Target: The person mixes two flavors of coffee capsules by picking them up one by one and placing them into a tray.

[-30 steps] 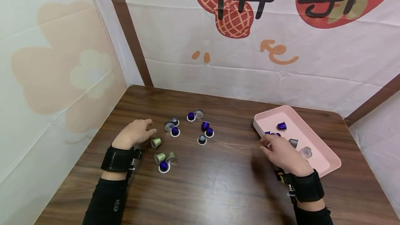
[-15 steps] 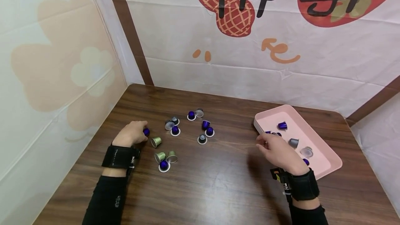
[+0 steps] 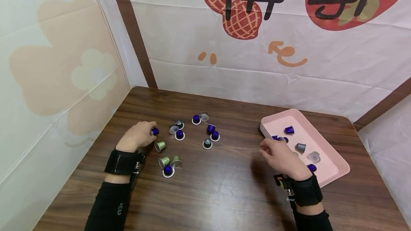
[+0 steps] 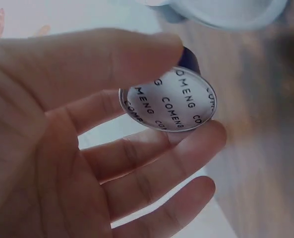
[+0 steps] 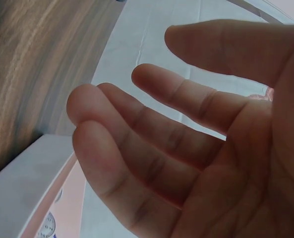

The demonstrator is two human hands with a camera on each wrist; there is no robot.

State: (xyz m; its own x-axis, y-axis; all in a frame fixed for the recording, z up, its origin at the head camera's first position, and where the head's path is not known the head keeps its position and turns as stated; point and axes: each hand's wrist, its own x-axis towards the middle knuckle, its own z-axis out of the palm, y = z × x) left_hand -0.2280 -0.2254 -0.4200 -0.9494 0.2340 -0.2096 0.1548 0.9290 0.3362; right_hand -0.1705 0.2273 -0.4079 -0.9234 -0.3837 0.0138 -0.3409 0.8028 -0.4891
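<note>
Between thumb and fingers, my left hand (image 3: 137, 137) pinches a dark blue coffee capsule (image 3: 155, 131) above the left side of the table. Its printed silver lid (image 4: 171, 106) faces the left wrist camera. Just below that hand lies a green capsule (image 3: 160, 146) on its side. My right hand (image 3: 284, 157) hovers over the left edge of the pink tray (image 3: 330, 163), fingers loosely bent and holding nothing. Inside the tray lie several capsules, among them a blue one (image 3: 289, 130), a grey one (image 3: 300, 148) and one with its lid up (image 3: 314, 157).
Near the table's middle stand loose capsules, including a blue pair (image 3: 214, 135) and a dark grey one (image 3: 207, 143). Closer to me sits a cluster of two green capsules and a blue one (image 3: 168, 170). A printed cloth (image 3: 179, 45) hangs behind the wooden table (image 3: 231, 188).
A blue capsule has come into sight in my left fingers, and that hand has shifted slightly right and away from me. My right hand has drifted left, uncovering a blue capsule in the tray.
</note>
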